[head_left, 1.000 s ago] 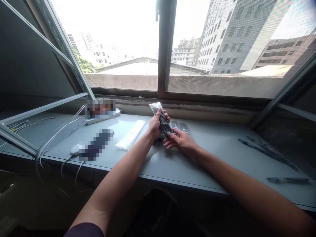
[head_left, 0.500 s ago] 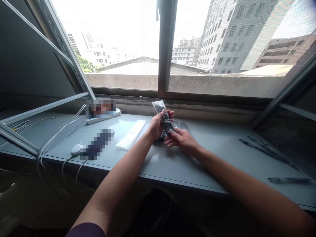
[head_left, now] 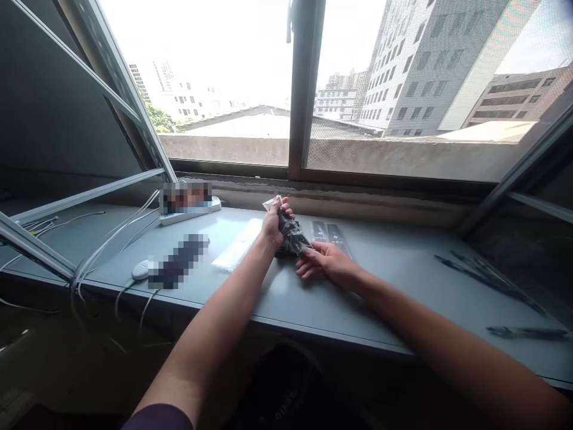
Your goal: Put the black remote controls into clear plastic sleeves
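Between my hands is a black remote control (head_left: 293, 234) in a clear plastic bag, tilted with its lower end toward my right. My left hand (head_left: 272, 227) is closed round the upper part, where a pale end of the bag sticks out above the fingers. With thumb and fingers, my right hand (head_left: 329, 261) grips the lower end. Beneath the bagged remote something black lies on the table, mostly hidden. Just behind my right hand lie two dark remotes (head_left: 335, 234) side by side. Left of my left wrist is a stack of clear plastic bags (head_left: 235, 248).
On the grey table (head_left: 394, 275), a white power strip (head_left: 192, 216) stands at the back left. A blurred-out dark object (head_left: 179, 263) and a white round charger (head_left: 140, 270) with cables lie nearer. Dark thin parts (head_left: 487, 280) lie at the right. Metal frames flank both sides.
The bagged remote has tipped lower and its top end has shifted left, with my left hand moving along. The two remotes behind now show more fully. The view has shifted slightly.
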Action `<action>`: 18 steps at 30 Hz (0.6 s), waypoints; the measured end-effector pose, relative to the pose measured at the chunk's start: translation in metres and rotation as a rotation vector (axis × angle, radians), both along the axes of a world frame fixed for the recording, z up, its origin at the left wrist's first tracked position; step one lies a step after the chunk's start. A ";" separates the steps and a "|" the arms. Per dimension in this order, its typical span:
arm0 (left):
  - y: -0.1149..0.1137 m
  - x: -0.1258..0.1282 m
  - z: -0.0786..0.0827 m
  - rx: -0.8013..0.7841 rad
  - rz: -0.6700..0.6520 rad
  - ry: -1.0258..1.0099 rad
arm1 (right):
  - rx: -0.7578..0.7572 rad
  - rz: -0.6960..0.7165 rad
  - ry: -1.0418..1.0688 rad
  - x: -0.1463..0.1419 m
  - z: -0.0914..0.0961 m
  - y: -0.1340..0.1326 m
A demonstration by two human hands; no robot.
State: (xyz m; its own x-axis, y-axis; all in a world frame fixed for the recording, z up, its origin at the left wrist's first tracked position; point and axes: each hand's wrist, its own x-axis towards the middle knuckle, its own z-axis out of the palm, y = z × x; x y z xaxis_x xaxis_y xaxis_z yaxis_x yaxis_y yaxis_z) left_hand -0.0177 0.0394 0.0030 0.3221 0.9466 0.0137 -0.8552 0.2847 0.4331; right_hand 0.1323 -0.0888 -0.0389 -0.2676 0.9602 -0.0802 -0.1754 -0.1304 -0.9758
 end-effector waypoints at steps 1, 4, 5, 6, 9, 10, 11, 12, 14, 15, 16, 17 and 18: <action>-0.002 0.003 -0.001 0.009 -0.016 -0.006 | 0.008 -0.012 0.005 0.000 0.000 0.000; -0.006 0.010 -0.003 0.036 -0.045 0.028 | 0.045 -0.052 0.020 -0.001 -0.001 0.001; -0.007 0.012 -0.003 0.045 -0.049 0.048 | 0.059 -0.068 0.024 -0.001 -0.001 0.001; -0.009 0.013 -0.002 0.053 -0.052 0.070 | 0.073 -0.081 0.025 -0.001 -0.001 0.002; -0.013 0.014 -0.001 0.065 -0.064 0.121 | 0.107 -0.112 0.020 -0.001 -0.002 0.002; -0.014 0.014 0.000 0.068 -0.067 0.132 | 0.116 -0.118 0.017 -0.001 -0.001 0.002; -0.015 0.014 0.000 0.071 -0.070 0.141 | 0.125 -0.123 0.014 -0.001 -0.001 0.002; -0.016 0.014 0.000 0.072 -0.072 0.146 | 0.132 -0.127 0.012 -0.001 0.000 0.001; -0.016 0.014 -0.001 0.063 -0.076 0.142 | 0.138 -0.129 -0.001 -0.001 0.003 0.000; -0.015 0.014 -0.001 0.052 -0.079 0.136 | 0.140 -0.129 -0.011 -0.001 0.005 -0.001; -0.015 0.014 -0.002 0.037 -0.081 0.130 | 0.141 -0.131 -0.022 -0.001 0.007 -0.002; -0.014 0.014 -0.003 0.023 -0.082 0.124 | 0.143 -0.136 -0.033 -0.001 0.009 -0.003; -0.013 0.014 -0.003 0.011 -0.080 0.118 | 0.146 -0.143 -0.043 -0.001 0.012 -0.004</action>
State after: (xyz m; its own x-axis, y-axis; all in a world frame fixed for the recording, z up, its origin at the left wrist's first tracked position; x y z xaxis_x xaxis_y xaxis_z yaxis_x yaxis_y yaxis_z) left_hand -0.0037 0.0265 -0.0002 0.3967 0.9178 -0.0182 -0.7729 0.3447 0.5328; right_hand 0.1318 -0.0930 -0.0273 -0.1269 0.9904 0.0542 -0.1400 0.0362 -0.9895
